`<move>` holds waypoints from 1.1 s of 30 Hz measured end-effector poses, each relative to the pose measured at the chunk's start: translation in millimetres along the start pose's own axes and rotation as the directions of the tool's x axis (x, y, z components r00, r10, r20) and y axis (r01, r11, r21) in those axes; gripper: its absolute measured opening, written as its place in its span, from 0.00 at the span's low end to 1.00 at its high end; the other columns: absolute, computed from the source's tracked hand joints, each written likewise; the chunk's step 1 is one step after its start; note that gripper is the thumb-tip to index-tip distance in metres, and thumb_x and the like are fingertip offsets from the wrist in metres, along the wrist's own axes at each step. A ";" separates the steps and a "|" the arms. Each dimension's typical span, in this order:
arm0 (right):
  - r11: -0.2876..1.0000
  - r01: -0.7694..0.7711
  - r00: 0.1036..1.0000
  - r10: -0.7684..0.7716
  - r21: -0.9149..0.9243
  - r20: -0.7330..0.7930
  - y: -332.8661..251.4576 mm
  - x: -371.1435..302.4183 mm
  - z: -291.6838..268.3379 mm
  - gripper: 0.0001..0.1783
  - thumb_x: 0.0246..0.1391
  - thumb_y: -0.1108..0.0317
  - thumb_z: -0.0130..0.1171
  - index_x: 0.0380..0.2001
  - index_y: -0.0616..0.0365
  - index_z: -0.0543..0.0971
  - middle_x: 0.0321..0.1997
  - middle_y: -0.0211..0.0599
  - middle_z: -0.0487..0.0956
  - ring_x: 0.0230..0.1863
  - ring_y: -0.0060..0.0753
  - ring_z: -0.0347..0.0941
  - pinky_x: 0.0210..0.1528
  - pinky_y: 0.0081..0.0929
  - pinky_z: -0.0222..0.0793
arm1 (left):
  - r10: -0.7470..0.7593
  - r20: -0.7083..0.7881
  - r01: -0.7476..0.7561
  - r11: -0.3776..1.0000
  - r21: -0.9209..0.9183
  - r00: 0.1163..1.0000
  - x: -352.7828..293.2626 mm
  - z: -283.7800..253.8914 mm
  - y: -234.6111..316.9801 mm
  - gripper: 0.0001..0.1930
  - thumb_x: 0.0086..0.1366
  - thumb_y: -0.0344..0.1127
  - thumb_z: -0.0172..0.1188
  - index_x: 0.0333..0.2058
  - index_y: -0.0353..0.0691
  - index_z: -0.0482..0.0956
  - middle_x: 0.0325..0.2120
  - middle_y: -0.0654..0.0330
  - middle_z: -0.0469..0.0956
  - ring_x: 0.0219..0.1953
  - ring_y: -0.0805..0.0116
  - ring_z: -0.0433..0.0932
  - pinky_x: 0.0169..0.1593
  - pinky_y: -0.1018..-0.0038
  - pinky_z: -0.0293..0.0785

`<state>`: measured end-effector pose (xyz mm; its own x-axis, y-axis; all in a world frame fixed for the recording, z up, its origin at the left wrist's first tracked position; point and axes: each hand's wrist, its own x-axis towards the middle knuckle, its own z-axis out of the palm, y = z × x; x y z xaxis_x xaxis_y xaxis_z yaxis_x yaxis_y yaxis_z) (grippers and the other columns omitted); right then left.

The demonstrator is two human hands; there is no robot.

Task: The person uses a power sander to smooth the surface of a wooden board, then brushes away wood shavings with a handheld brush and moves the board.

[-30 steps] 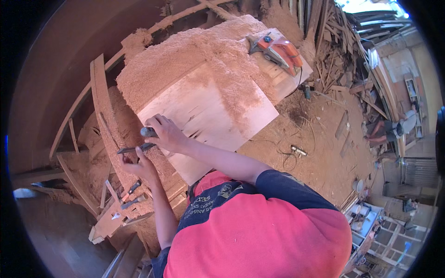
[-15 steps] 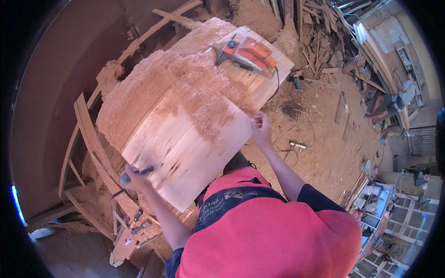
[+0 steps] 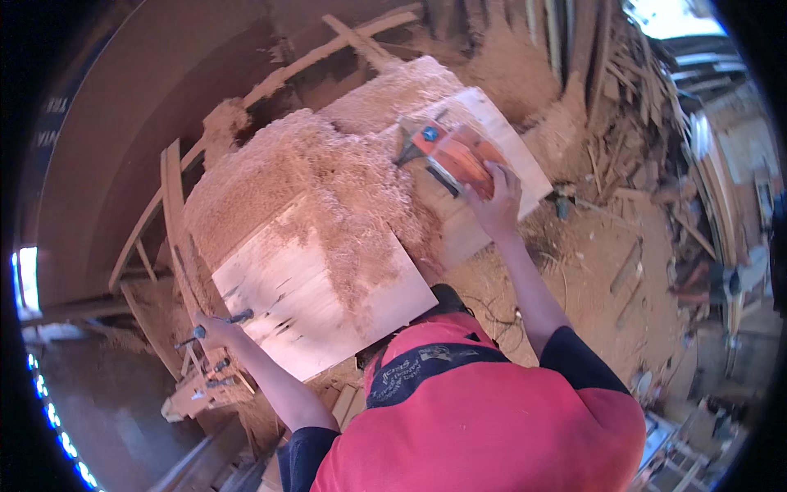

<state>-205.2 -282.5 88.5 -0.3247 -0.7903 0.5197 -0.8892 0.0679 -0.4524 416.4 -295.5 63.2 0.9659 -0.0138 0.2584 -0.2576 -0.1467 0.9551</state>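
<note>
My right hand [image 3: 497,205] has its fingers over the rear of an orange hand-held electric planer [image 3: 466,160] with a blue knob. That planer rests on the far right board [image 3: 525,156]. At the left edge of the nearer pale board [image 3: 320,316], my left hand [image 3: 216,331] is closed around a dark tool [image 3: 241,316] with a thin rod, which looks like a clamp; its middle is hidden by my fingers. A thick heap of wood shavings [image 3: 328,176] covers much of both boards.
Long curved timbers [image 3: 174,197] stand along the left. Other clamp-like tools [image 3: 220,366] sit below my left hand. A pile of scrap wood [image 3: 623,123] leans at the back right, and shavings cover the floor [image 3: 607,287]. A thin cable lies on the floor right of the boards.
My right hand has left the near board's corner, reached forward and right, and settled on the planer. My left hand stays at the board's left edge. The view has shifted a little.
</note>
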 end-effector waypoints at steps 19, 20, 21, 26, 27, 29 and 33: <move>0.830 -0.431 0.801 0.172 0.353 0.574 39.7 47.9 9.1 0.16 0.49 0.69 0.66 0.42 0.64 0.79 0.32 0.35 0.81 0.30 0.31 0.77 0.32 0.30 0.71 | -0.200 0.585 0.394 0.892 -0.223 0.786 26.0 -23.9 -30.9 0.15 0.65 0.38 0.67 0.38 0.32 0.74 0.30 0.61 0.75 0.31 0.66 0.76 0.39 0.71 0.77; 0.731 -0.553 0.783 0.290 0.401 0.551 32.4 37.8 -8.8 0.13 0.50 0.71 0.65 0.39 0.62 0.79 0.29 0.33 0.79 0.26 0.27 0.75 0.27 0.27 0.69 | -0.081 0.557 0.199 0.968 -0.155 0.827 -1.2 -31.4 -13.4 0.23 0.66 0.41 0.67 0.49 0.31 0.69 0.41 0.55 0.74 0.42 0.61 0.75 0.49 0.68 0.74; 0.695 -0.602 0.765 0.363 0.393 0.532 41.5 22.2 -31.0 0.11 0.50 0.72 0.64 0.37 0.61 0.79 0.27 0.31 0.78 0.24 0.23 0.73 0.25 0.24 0.67 | 0.045 0.550 -0.001 0.997 -0.081 0.834 -32.6 -37.0 -1.6 0.32 0.66 0.45 0.67 0.59 0.30 0.65 0.51 0.49 0.73 0.53 0.56 0.75 0.60 0.64 0.72; 0.448 -0.696 0.708 0.563 0.562 0.427 25.3 -56.9 -158.7 0.11 0.51 0.76 0.61 0.39 0.61 0.75 0.23 0.29 0.73 0.19 0.20 0.69 0.20 0.22 0.65 | -0.158 0.865 -0.689 0.545 0.478 0.476 -215.4 -126.8 -28.1 0.48 0.70 0.64 0.44 0.73 0.31 0.41 0.74 0.37 0.37 0.76 0.38 0.36 0.74 0.41 0.28; 0.426 -0.699 0.696 0.588 0.574 0.412 17.1 -74.6 -168.2 0.12 0.52 0.77 0.61 0.40 0.61 0.74 0.24 0.30 0.74 0.19 0.20 0.68 0.20 0.22 0.65 | -0.056 0.906 -0.752 0.538 0.382 0.420 -237.2 -146.6 -44.4 0.48 0.70 0.62 0.48 0.72 0.30 0.42 0.74 0.36 0.37 0.76 0.38 0.34 0.74 0.42 0.25; 0.422 -0.692 0.679 0.658 0.586 0.327 8.9 -108.7 -200.6 0.12 0.52 0.77 0.60 0.41 0.61 0.73 0.26 0.30 0.74 0.18 0.20 0.68 0.20 0.21 0.64 | 0.060 0.940 -0.665 0.722 0.192 0.336 -312.9 -140.1 -45.6 0.46 0.69 0.56 0.52 0.71 0.28 0.46 0.73 0.36 0.43 0.76 0.41 0.37 0.75 0.51 0.30; 0.435 -0.601 0.658 0.746 0.670 0.106 -15.5 -170.8 -249.4 0.10 0.56 0.75 0.57 0.42 0.60 0.73 0.26 0.29 0.74 0.17 0.21 0.66 0.19 0.21 0.63 | 0.438 0.710 0.117 0.883 -0.455 -0.552 -465.7 -151.5 9.1 0.33 0.66 0.45 0.60 0.65 0.32 0.66 0.71 0.38 0.52 0.69 0.43 0.61 0.68 0.59 0.63</move>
<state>-216.4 3.3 187.4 -0.8426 -0.5336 -0.0724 0.0242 0.0969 -0.9950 -39.4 -140.6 -26.4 -0.6284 -0.7585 0.1728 -0.1260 0.3184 0.9395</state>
